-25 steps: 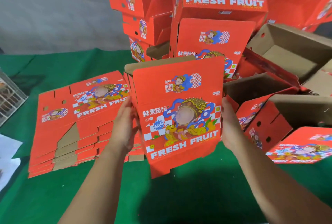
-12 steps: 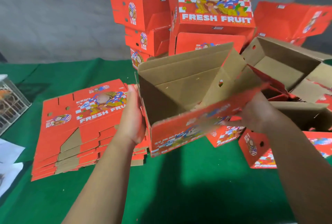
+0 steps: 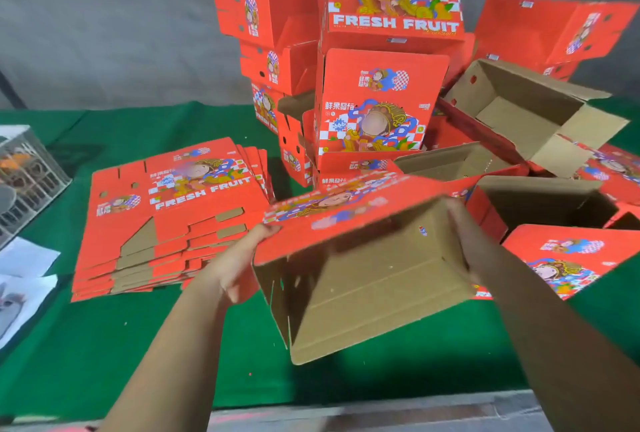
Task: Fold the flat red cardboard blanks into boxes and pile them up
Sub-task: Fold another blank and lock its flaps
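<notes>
Head view: the blank in hand [image 3: 363,258] is now opened into a square tube, brown inside facing the camera, printed red panel on top. One second earlier it was held flat and upright, print toward the camera; half a second earlier it was popped open with the mouth facing up. So it has been squared and tipped over. Judgement: bottom flaps come next, box not yet closed.

Left hand [image 3: 239,265] grips the left wall, fingers curled round the lower left edge of the red panel. Right hand [image 3: 464,241] clasps the right wall, fingers wrapped over its edge. Box is held in the air above the green table [image 3: 104,345], near its front edge.

Stack of flat blanks [image 3: 173,217] lies just left of the box. Pile of folded boxes [image 3: 381,85] stands behind, loose open ones right. Open cloth lies in front and beneath; room right is tight. A wire crate [image 3: 27,175] and papers [image 3: 24,276] sit far left.
</notes>
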`<state>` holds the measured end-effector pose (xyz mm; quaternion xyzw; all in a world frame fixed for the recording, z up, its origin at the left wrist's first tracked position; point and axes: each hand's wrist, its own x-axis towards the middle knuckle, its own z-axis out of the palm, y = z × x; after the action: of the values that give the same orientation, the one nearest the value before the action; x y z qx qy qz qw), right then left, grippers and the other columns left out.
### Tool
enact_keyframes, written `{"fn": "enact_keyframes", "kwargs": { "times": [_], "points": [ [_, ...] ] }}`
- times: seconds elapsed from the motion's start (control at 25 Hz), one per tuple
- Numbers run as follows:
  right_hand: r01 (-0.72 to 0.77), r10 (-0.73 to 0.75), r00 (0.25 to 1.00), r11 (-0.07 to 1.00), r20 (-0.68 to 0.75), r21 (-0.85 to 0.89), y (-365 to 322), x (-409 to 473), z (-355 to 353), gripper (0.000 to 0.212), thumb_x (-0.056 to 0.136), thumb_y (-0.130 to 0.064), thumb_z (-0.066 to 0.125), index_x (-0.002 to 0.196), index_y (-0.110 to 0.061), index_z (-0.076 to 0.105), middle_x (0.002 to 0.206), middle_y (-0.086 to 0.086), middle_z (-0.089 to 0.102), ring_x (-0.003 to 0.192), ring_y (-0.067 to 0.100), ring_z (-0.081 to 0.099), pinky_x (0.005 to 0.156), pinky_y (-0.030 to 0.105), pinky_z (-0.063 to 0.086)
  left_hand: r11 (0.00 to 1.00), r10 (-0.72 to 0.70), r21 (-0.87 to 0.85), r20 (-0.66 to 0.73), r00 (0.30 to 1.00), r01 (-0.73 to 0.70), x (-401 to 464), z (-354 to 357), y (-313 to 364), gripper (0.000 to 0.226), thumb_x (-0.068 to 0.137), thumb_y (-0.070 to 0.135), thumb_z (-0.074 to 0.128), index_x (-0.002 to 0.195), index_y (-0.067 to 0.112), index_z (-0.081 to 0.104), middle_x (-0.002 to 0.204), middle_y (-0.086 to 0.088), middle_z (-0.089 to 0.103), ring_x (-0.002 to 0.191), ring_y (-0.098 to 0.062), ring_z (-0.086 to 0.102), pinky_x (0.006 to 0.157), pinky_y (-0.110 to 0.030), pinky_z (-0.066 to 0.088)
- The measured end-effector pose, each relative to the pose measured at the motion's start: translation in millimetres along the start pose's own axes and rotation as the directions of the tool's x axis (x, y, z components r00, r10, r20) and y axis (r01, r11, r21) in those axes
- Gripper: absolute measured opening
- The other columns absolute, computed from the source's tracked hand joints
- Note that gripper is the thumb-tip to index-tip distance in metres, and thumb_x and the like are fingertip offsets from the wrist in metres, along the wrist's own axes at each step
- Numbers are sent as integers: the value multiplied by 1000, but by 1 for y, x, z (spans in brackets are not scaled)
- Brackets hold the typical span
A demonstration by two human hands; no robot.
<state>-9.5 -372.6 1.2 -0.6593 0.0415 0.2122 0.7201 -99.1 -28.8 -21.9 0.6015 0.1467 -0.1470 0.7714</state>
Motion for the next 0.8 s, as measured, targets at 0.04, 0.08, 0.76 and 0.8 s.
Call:
{"fn": "enact_keyframes", "kwargs": {
  "times": [0.04, 0.08, 0.76, 0.8],
  "points": [
    [28, -28, 1000, 999, -6, -16, 3, -1, -3, 51, 91, -64, 53, 78, -25, 84, 76, 2, 78, 64, 14, 73, 63, 30, 55, 1000, 18, 3, 3, 1000, -18, -5, 4, -10, 47, 81, 26, 74, 125, 14, 64, 90, -6, 78, 70, -18, 72, 74, -34, 53],
    [37, -37, 999, 996, -7, -76, 7, -3, -8, 48, 90, -65, 53, 92, -27, 82, 85, 0, 78, 72, 12, 73, 73, 34, 51, 994, 107, 35, -16, 994, -106, -7, 8, -20, 55, 82, 12, 71, 136, 17, 59, 102, -5, 77, 74, -17, 70, 72, -33, 52],
    [14, -68, 990, 923, -127, -384, 84, 7, 14, 94, 85, -43, 80, 152, -36, 16, 136, -8, 61, 120, 18, 64, 102, 42, 51, 848, 526, 306, -395, 753, -432, 14, 49, -66, 55, 93, 14, 76, 136, 18, 42, 90, 21, 72, 83, 2, 68, 73, -16, 53],
    [30, -103, 979, 926, -177, -375, 79, 12, 22, 92, 86, -40, 80, 154, -30, 18, 141, -4, 59, 123, 19, 63, 106, 46, 50, 850, 527, 286, -411, 744, -443, 17, 48, -59, 50, 90, 21, 80, 130, 20, 49, 89, 19, 74, 81, -3, 71, 69, -19, 54]
  ]
}}
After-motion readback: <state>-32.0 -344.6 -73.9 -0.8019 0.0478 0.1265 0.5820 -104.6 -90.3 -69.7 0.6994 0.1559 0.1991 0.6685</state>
